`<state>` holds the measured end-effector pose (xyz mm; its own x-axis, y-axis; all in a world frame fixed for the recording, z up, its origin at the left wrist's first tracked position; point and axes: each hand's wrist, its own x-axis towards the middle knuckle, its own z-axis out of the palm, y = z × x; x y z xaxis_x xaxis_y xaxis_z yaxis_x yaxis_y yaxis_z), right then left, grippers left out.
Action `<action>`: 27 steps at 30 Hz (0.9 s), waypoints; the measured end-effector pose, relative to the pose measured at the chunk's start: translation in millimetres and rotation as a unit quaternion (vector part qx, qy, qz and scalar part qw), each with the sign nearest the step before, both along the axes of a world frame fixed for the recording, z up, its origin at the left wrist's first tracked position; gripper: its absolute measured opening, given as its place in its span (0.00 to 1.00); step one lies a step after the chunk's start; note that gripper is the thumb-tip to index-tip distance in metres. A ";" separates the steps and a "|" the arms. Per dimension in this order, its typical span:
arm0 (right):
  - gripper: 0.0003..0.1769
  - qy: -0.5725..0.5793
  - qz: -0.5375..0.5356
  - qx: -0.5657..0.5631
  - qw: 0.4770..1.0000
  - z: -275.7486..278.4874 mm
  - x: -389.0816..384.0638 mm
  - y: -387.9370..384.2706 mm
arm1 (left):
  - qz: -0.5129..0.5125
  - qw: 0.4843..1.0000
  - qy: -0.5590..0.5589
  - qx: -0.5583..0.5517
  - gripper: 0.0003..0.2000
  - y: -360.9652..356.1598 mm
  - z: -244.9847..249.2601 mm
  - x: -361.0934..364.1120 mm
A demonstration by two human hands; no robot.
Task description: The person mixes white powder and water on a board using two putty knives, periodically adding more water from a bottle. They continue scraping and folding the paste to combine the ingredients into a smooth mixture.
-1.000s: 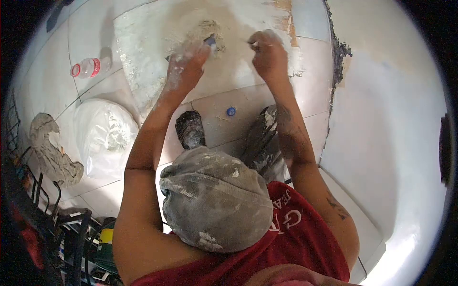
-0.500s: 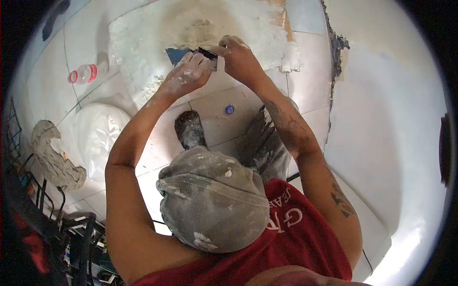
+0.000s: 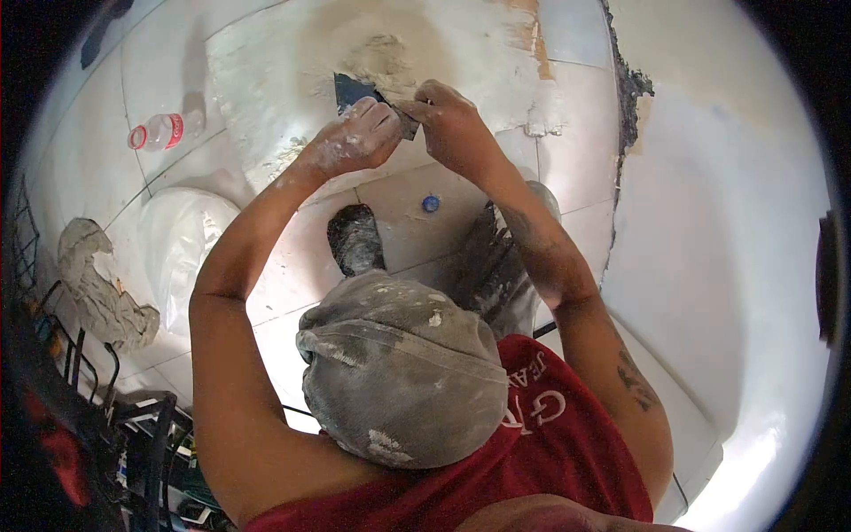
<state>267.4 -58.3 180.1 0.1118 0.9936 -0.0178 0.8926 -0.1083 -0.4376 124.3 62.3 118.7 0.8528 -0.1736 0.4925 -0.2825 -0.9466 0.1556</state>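
My left hand [image 3: 359,139], dusted with white, is closed around a dark blue flat putty blade [image 3: 352,91]. A dark corner [image 3: 409,129] shows on the other side of its fingers. Close by on the right, my right hand [image 3: 446,124] is closed in a pinch, its fingertips at a putty-smeared scraper [image 3: 399,105]; much of this tool is hidden by the fingers. Both hands are above a white, putty-crusted board [image 3: 266,80]. Just beyond the blade, a beige mound of putty [image 3: 381,60] lies on the board.
A clear bottle with a red label [image 3: 158,132] lies on the tiled floor at left. Nearer are a plastic bag [image 3: 182,248] and a crumpled cloth [image 3: 99,284]. A blue cap [image 3: 431,203] sits near a dark shoe [image 3: 355,238]. Black metal racks [image 3: 146,443] stand at lower left.
The dark blue blade has shifted right and turned, showing more of its face beside the putty. My right hand has moved slightly right and down. The hands remain close together.
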 end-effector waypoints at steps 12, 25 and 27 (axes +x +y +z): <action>0.18 0.014 -0.013 0.044 0.999 3.1 13.6 11.8 | -0.034 0.999 -0.026 0.024 0.09 -3.4 -0.4 -5.5; 0.16 -0.035 -0.012 0.075 0.997 -24.8 48.2 21.7 | 0.074 0.943 0.107 -0.306 0.12 -93.2 -63.5 -67.7; 0.15 -0.035 0.002 0.062 0.997 -43.5 41.5 2.1 | 0.182 0.816 0.118 -0.535 0.14 -97.1 -19.5 -70.8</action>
